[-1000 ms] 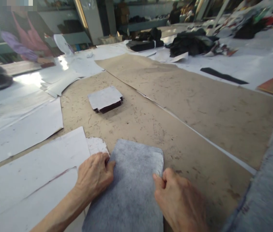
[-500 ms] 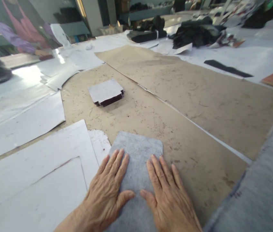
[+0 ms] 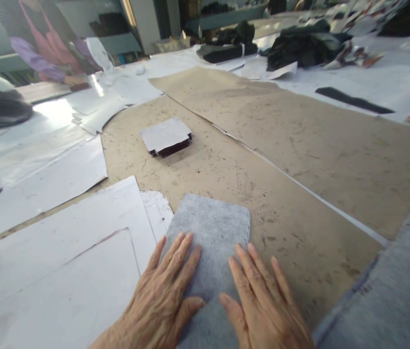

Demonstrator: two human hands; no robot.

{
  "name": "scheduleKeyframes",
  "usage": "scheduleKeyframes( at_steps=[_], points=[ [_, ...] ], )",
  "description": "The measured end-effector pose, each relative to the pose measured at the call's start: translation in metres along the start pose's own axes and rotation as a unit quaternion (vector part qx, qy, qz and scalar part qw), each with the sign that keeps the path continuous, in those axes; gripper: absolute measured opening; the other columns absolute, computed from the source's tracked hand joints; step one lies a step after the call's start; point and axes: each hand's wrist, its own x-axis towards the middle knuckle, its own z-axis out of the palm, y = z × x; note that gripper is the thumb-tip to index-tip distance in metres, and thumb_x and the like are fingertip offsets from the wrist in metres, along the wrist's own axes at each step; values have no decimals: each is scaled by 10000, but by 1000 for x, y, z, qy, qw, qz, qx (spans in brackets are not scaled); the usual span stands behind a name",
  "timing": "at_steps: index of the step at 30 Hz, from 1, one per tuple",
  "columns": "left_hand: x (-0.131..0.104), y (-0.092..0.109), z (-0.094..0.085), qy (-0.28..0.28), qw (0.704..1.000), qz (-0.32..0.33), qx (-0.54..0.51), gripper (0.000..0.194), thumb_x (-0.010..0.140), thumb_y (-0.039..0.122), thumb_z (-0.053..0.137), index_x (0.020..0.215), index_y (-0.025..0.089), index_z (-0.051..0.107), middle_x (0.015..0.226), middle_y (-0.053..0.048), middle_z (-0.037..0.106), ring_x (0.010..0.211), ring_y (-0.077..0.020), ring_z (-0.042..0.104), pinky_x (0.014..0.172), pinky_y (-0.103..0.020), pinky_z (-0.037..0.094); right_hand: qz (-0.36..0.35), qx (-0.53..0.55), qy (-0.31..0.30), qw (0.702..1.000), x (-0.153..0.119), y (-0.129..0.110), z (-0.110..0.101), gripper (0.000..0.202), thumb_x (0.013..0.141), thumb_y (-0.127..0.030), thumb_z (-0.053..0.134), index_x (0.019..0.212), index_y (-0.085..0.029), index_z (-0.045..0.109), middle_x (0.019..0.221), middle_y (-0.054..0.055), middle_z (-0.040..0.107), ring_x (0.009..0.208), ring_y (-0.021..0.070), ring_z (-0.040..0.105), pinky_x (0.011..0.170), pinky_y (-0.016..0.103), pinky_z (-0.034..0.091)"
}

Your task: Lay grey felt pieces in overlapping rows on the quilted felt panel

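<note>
A grey felt-like fabric piece (image 3: 214, 220) with rounded far corners lies in front of me, its near end running out of view at the bottom. My left hand (image 3: 165, 295) rests flat on its left side, fingers spread. Across from it, my right hand (image 3: 263, 300) lies palm down over the right edge, fingers apart. Both thumbs point inward with a gap of grey fabric between them. Neither hand grips anything. Farther off on the brown paper (image 3: 281, 213) sits a small stack of cut pieces (image 3: 166, 135), pale on top with dark layers beneath.
White sheets (image 3: 52, 271) lie to the left. A thick grey fabric stack (image 3: 394, 291) borders the right. Dark cloth bundles (image 3: 303, 48) are heaped at the back, with a dark strip (image 3: 354, 100) nearer. A person in a pink apron (image 3: 50, 43) works at the far left.
The view has shifted slightly left, so the scene sits farther right. My hands have slid a little toward me along the grey fabric, still flat.
</note>
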Motion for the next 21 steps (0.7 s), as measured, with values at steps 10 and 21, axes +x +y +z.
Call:
scheduleKeyframes(
  at_steps=[10, 21],
  points=[
    [-6, -7, -1, 128, 981, -51, -139, 314, 837, 128, 406, 1141, 149, 483, 1191, -107, 545, 1117, -208, 467, 973, -400, 331, 53, 60, 75, 994, 27, 14, 13, 308, 886, -227, 359, 1031, -54, 569, 967, 124, 607, 910, 244, 536, 756, 366, 448],
    [32, -50, -9, 29, 950, -231, -207, 181, 745, 236, 570, 913, 190, 522, 842, -32, 559, 822, -215, 501, 723, -367, 365, 203, 92, -30, 974, 34, 17, 8, 107, 657, -307, 605, 657, -216, 549, 653, 19, 570, 649, 216, 548, 540, 315, 438]
  ],
)
